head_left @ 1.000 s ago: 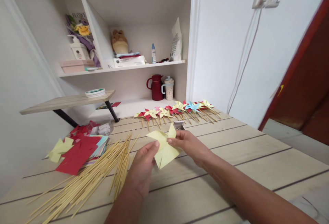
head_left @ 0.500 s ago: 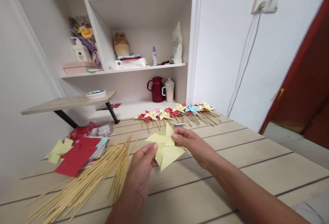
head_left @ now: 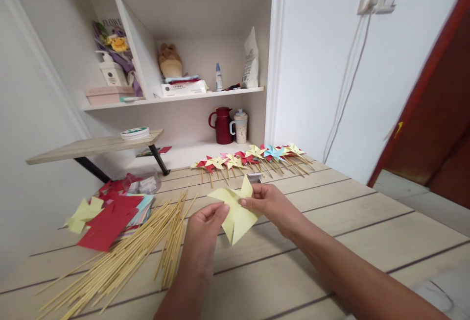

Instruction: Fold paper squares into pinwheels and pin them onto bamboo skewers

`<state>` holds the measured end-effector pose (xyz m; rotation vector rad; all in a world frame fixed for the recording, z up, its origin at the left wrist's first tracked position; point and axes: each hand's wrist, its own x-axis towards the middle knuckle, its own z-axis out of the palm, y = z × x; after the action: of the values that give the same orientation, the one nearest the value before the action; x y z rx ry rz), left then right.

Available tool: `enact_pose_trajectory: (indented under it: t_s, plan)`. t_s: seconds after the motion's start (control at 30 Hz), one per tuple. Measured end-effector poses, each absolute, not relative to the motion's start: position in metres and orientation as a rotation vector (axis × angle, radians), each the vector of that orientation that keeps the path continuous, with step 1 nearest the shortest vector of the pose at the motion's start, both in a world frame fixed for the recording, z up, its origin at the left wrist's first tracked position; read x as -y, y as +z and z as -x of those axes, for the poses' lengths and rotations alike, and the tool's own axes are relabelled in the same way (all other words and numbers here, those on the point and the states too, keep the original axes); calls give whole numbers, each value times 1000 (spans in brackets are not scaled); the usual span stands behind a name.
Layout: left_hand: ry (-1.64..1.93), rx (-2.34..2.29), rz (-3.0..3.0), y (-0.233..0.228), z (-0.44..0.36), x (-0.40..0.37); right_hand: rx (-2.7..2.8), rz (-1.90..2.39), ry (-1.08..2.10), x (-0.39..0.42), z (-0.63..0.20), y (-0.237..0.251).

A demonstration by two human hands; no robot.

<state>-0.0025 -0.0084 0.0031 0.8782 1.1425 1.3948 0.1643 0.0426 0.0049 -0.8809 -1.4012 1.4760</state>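
- Holding a yellow paper pinwheel [head_left: 235,212] above the wooden table [head_left: 330,222], both hands are pinching it: the left hand [head_left: 205,234] is gripping its left side with thumb and fingertips, and the right hand [head_left: 270,203] is nipping a folded point near its centre.
- Hiding behind the pinwheel's upper tip and the right hand's fingers, a small pale object [head_left: 256,177] is showing only a sliver — what it is cannot be made out.
- Running off the lower-left edge of the view, the bundle of bamboo sticks [head_left: 125,251] is lying left of the pinwheel, so its full length is cut off.
- Sitting beyond the sticks, far left of the pinwheel, a clear plastic container [head_left: 145,183] is holding small pale pieces; its contents are too blurred to tell.
- Lying left of the pinwheel, a loose stack of paper squares [head_left: 110,214] is spreading out — red on top, with yellow and pale blue edges peeking from beneath.
- Lining the far side of the table behind the pinwheel, a row of finished pinwheels [head_left: 253,156] in red, yellow and blue is resting on thin sticks.
- Standing further behind the pinwheel in the white shelf unit [head_left: 191,94], a dark red jug [head_left: 222,125] and a speckled cup [head_left: 240,126] are sitting side by side.
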Motion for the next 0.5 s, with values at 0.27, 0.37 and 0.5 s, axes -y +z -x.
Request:
enact_pose_trajectory:
  t_s: [0.27,0.37,0.5]
  plan:
    - [1407,-1323,-1021,6,0,10,1406,876,1464,-42,-164,4]
    - [1424,-1325,-1019,6,-1,10,1405,874,1470,-41,-164,3]
    - [1405,-1327,-1008,4,0,11,1417,879,1500,-38,-164,7]
